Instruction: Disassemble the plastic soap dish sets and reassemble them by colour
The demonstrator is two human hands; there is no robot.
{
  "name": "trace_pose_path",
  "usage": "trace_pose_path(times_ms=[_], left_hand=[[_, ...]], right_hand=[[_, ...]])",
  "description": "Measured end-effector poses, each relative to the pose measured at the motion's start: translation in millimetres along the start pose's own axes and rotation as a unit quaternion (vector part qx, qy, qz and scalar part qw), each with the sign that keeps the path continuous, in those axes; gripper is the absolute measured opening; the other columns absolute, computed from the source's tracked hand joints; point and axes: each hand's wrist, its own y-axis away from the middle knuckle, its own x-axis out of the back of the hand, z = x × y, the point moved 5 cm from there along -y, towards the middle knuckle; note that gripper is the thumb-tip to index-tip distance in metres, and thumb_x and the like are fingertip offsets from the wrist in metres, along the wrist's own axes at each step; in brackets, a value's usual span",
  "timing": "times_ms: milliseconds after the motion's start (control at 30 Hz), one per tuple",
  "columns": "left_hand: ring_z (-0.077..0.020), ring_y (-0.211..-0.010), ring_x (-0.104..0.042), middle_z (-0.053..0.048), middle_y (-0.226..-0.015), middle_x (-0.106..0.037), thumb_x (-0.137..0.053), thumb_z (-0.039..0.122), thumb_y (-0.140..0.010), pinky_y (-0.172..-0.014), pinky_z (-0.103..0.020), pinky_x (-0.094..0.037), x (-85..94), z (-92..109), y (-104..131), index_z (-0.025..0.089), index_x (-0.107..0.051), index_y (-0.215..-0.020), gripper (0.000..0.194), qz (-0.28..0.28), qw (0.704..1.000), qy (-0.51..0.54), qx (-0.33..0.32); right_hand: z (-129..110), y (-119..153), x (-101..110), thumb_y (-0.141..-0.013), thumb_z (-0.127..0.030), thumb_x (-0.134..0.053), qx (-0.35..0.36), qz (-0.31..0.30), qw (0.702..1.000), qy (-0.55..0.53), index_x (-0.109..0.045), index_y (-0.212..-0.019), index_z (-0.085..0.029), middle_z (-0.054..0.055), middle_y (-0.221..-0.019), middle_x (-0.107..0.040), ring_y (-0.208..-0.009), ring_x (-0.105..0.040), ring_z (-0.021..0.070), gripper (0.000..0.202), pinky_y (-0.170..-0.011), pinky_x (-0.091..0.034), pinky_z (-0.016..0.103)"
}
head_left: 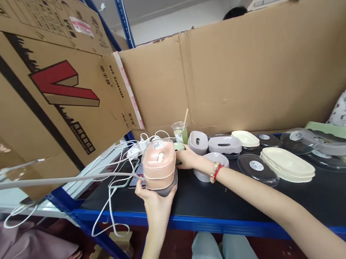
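Note:
My left hand [157,204] is closed around the lower part of a rounded pink plastic box [160,165] with a grey base, thumb and fingers on either side. The box looks layered, with a round label and a small slot on top. My right hand [188,158], wearing a beaded bracelet and a red cord, reaches behind its right side. Its fingers curl at a light-green piece [179,146], mostly hidden by the pink box. A grey oval bowl [218,158] lies beside the right wrist, near a grey slotted piece [198,142].
White cables [110,198] cross the left of the black shelf [221,200]. A cup with a straw [180,132] stands at the back. On the right lie cream trays [289,163], dark clear lids [257,170] and a green frame [337,131]. Cardboard walls [248,71] enclose the back and left.

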Motion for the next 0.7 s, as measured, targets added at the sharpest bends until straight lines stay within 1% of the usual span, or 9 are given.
trace_pose_path(times_ms=[67, 133, 200, 300, 400, 500, 600, 633, 700], left_hand=[[-0.0364, -0.105, -0.063, -0.014, -0.116, -0.045, -0.081, 0.038, -0.050, -0.086, -0.055, -0.052, -2.1, -2, 1, 0.023, -0.027, -0.111, 0.083, -0.019, 1.000, -0.006, 0.017], [-0.0367, -0.100, -0.066, -0.017, -0.118, -0.049, -0.080, 0.039, -0.053, -0.081, -0.054, -0.054, -3.1, -4, 3, 0.023, -0.025, -0.112, 0.082, -0.040, 0.999, -0.009, 0.029], [-0.0376, -0.105, -0.065, -0.020, -0.122, -0.050, -0.079, 0.040, -0.057, -0.081, -0.052, -0.054, -3.0, -4, 5, 0.023, -0.023, -0.117, 0.084, -0.053, 0.998, -0.005, 0.035], [-0.0370, -0.116, -0.060, -0.022, -0.125, -0.051, -0.078, 0.042, -0.060, -0.088, -0.051, -0.052, -3.0, -1, 5, 0.022, -0.016, -0.127, 0.093, -0.060, 0.997, 0.027, 0.034], [-0.0344, -0.122, -0.055, -0.024, -0.127, -0.050, -0.075, 0.044, -0.063, -0.097, -0.051, -0.047, 1.7, 4, 5, 0.020, -0.016, -0.129, 0.091, -0.028, 0.996, 0.073, 0.030], [-0.0324, -0.124, -0.053, -0.029, -0.132, -0.046, -0.072, 0.046, -0.065, -0.101, -0.050, -0.044, 14.3, 4, 4, 0.018, -0.019, -0.128, 0.088, 0.012, 0.994, 0.098, 0.034], [-0.0305, -0.116, -0.059, -0.024, -0.128, -0.053, -0.072, 0.048, -0.063, -0.094, -0.047, -0.049, 33.5, -3, -3, 0.018, -0.023, -0.130, 0.088, 0.021, 0.994, 0.103, 0.042], [-0.0290, -0.109, -0.062, -0.020, -0.121, -0.058, -0.070, 0.047, -0.065, -0.089, -0.045, -0.051, 40.7, -6, -8, 0.019, -0.028, -0.128, 0.081, 0.018, 0.994, 0.099, 0.048], [-0.0248, -0.089, -0.068, -0.011, -0.098, -0.068, -0.063, 0.045, -0.072, -0.080, -0.039, -0.052, 54.3, -11, -20, 0.019, -0.040, -0.122, 0.061, 0.002, 0.996, 0.067, 0.063]], right_hand=[[-1, -2, -1, -0.077, -0.022, -0.067, -0.015, 0.003, 1.000, 0.013, -0.070, -0.098, -0.015, 0.013, -0.107, -0.072, -0.107, -0.062, 0.0265, 0.023, -0.101, -0.033, 0.040], [1, -1, 1, -0.077, -0.026, -0.068, -0.033, 0.006, 0.999, 0.025, -0.071, -0.093, -0.014, 0.013, -0.101, -0.072, -0.101, -0.063, 0.0274, 0.020, -0.095, -0.036, 0.038], [5, 2, 3, -0.077, -0.030, -0.069, -0.052, 0.000, 0.998, 0.036, -0.071, -0.084, -0.014, 0.012, -0.090, -0.073, -0.089, -0.065, 0.0260, 0.017, -0.089, -0.037, 0.037], [9, 8, 7, -0.081, -0.033, -0.068, -0.074, -0.007, 0.996, 0.046, -0.068, -0.076, -0.015, 0.008, -0.079, -0.071, -0.073, -0.062, 0.0201, 0.019, -0.083, -0.035, 0.034], [10, 11, 11, -0.085, -0.030, -0.065, -0.085, -0.009, 0.995, 0.053, -0.067, -0.078, -0.016, 0.005, -0.078, -0.069, -0.068, -0.058, 0.0157, 0.016, -0.080, -0.035, 0.031], [6, 19, 21, -0.087, -0.021, -0.060, -0.102, -0.006, 0.993, 0.062, -0.068, -0.083, -0.015, 0.007, -0.084, -0.070, -0.072, -0.059, 0.0161, 0.011, -0.079, -0.037, 0.030], [-17, 41, 37, -0.087, -0.010, -0.052, -0.132, -0.005, 0.988, 0.073, -0.070, -0.081, -0.012, 0.013, -0.082, -0.071, -0.073, -0.064, 0.0201, 0.018, -0.071, -0.041, 0.031], [-30, 50, 42, -0.086, -0.009, -0.051, -0.141, -0.010, 0.987, 0.072, -0.070, -0.079, -0.012, 0.014, -0.078, -0.070, -0.071, -0.065, 0.0216, 0.021, -0.066, -0.042, 0.031], [-64, 66, 46, -0.084, -0.015, -0.058, -0.141, -0.027, 0.988, 0.058, -0.071, -0.075, -0.014, 0.013, -0.071, -0.070, -0.068, -0.067, 0.0239, 0.016, -0.058, -0.043, 0.030]])
